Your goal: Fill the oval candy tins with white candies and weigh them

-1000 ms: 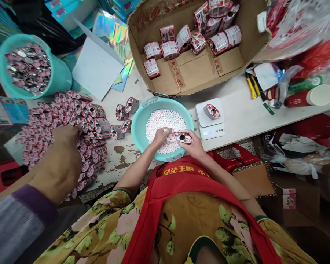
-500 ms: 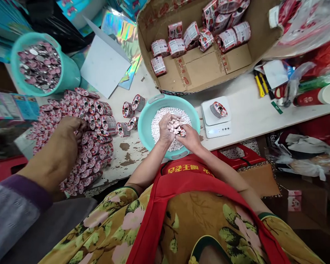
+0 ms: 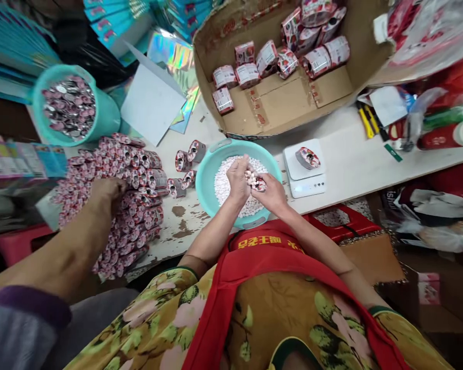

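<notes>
Brown cardboard box [image 3: 283, 105]: far side cut off. Round turquoise plastic basin [image 3: 206, 180]: contents partly hidden by hands. Left hand [image 3: 239, 182]: fingers curled together. Right hand [image 3: 273, 194]: fingers pinching a red-and-white printed container [image 3: 261, 185] above the basin, mostly covered. Small white pellets [image 3: 251, 178]: cupped in left palm, apparently against the container's obscured opening.

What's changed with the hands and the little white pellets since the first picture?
The left-hand grip has scooped white pellets up from the turquoise basin and brought them closer to the small printed container. The right-hand grip kept hold of that container. The digital scale, with another printed container on it, stayed put.
</notes>
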Demonstrator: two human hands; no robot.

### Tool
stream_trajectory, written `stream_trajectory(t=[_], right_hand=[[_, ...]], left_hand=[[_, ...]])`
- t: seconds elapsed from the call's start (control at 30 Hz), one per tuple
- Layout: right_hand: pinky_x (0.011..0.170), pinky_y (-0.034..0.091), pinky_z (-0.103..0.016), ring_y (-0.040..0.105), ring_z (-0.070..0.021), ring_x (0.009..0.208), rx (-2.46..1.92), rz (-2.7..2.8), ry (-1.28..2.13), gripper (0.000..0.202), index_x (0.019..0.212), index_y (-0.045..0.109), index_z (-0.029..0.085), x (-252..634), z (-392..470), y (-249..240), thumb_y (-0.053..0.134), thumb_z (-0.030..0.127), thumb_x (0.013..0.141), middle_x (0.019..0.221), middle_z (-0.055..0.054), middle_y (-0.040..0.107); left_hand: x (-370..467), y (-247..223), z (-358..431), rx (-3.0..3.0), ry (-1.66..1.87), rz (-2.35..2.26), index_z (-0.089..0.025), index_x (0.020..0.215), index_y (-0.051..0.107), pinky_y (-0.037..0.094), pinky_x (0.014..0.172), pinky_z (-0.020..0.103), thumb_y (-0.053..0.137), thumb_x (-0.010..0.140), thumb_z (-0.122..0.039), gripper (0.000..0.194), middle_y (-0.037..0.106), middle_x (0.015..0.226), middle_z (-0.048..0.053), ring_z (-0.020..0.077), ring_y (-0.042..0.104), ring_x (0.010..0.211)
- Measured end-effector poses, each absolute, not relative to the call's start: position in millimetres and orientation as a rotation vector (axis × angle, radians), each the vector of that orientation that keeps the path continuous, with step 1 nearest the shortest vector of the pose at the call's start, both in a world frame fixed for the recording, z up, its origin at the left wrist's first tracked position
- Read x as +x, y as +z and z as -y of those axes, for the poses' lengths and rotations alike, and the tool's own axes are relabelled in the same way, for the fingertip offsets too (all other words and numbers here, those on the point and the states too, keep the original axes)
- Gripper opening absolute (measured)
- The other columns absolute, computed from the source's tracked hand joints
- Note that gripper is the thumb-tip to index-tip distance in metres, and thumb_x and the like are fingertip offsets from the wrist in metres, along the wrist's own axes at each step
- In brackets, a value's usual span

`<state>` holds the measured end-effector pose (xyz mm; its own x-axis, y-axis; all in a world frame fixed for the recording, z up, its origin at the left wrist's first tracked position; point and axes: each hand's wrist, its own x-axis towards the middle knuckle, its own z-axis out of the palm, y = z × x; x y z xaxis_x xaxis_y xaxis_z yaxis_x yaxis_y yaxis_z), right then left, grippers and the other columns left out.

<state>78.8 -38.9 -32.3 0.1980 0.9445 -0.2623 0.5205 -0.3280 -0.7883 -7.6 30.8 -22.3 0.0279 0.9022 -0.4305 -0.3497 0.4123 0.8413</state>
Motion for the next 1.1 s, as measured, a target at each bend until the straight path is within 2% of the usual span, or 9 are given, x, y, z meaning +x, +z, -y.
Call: stream_trajectory(t=[0.17, 0.4, 0.63, 0.7, 0.9, 1.0, 1.1], right_hand=[[0.086, 0.051, -0.036, 0.065, -0.0254, 0.098, -1.946, 1.383, 1.029, 0.029, 0.106, 0.066, 0.02, 79.8, 36.3, -24.6, 0.069, 0.028, 0.078, 0.105, -0.007, 0.07], [0.086, 0.052, -0.036, 0.065, -0.0252, 0.096, -1.959, 1.292, 1.002, 0.029, 0.103, 0.066, 0.021, 85.2, 39.9, -28.2, 0.071, 0.03, 0.076, 0.104, -0.007, 0.07], [0.089, 0.052, -0.037, 0.067, -0.0245, 0.098, -1.8, 1.223, 0.958, 0.031, 0.104, 0.068, 0.021, 91.8, 44.2, -29.8, 0.07, 0.027, 0.074, 0.104, -0.006, 0.071], [0.087, 0.052, -0.036, 0.066, -0.0242, 0.096, -1.781, 1.207, 0.944, 0.029, 0.102, 0.067, 0.022, 91.7, 44.6, -29.8, 0.07, 0.028, 0.074, 0.101, -0.005, 0.071], [0.085, 0.052, -0.035, 0.064, -0.0227, 0.09, -1.726, 1.182, 0.904, 0.023, 0.093, 0.062, 0.022, 87.9, 43.5, -28.2, 0.071, 0.032, 0.075, 0.094, -0.004, 0.067], [0.086, 0.051, -0.034, 0.063, -0.0216, 0.09, -1.68, 1.168, 0.884, 0.022, 0.093, 0.06, 0.022, 87.1, 42.7, -25.3, 0.07, 0.031, 0.075, 0.094, -0.004, 0.067], [0.087, 0.051, -0.034, 0.063, -0.0208, 0.09, -1.644, 1.155, 0.889, 0.021, 0.092, 0.06, 0.022, 87.5, 42.4, -23.2, 0.069, 0.031, 0.075, 0.095, -0.004, 0.067]], left_hand=[[-6.8, -20.0, -32.7, 0.616, 1.064, -1.122, -0.02, 0.06, 0.042, 0.043, 0.05, 0.022, 0.074, 0.084, -0.046, 0.048, 0.042, 0.05, -0.007, 0.0083, 0.05, 0.045], [3.7, -17.0, -28.1, 0.657, 1.071, -1.151, -0.019, 0.068, 0.048, 0.044, 0.052, 0.021, 0.079, 0.079, -0.05, 0.045, 0.053, 0.06, -0.005, 0.0082, 0.055, 0.052], [12.1, -3.0, -27.6, 0.633, 1.061, -1.147, -0.02, 0.066, 0.04, 0.034, 0.045, 0.02, 0.077, 0.081, -0.052, 0.051, 0.036, 0.05, -0.009, 0.0051, 0.04, 0.042], [12.6, 2.6, -27.5, 0.618, 1.049, -1.121, -0.021, 0.067, 0.04, 0.034, 0.045, 0.021, 0.073, 0.085, -0.052, 0.05, 0.032, 0.049, -0.009, 0.0057, 0.04, 0.041], [9.4, 12.1, -25.8, 0.653, 0.986, -1.101, -0.02, 0.078, 0.051, 0.035, 0.047, 0.022, 0.068, 0.087, -0.058, 0.043, 0.042, 0.049, -0.007, 0.0114, 0.059, 0.051], [6.5, 13.8, -26.1, 0.657, 0.973, -1.067, -0.02, 0.083, 0.054, 0.033, 0.046, 0.022, 0.066, 0.087, -0.06, 0.042, 0.045, 0.049, -0.006, 0.0126, 0.06, 0.052], [5.7, 15.6, -26.6, 0.661, 0.981, -1.025, -0.02, 0.086, 0.055, 0.034, 0.046, 0.023, 0.064, 0.09, -0.059, 0.04, 0.045, 0.049, -0.006, 0.0117, 0.055, 0.048]])
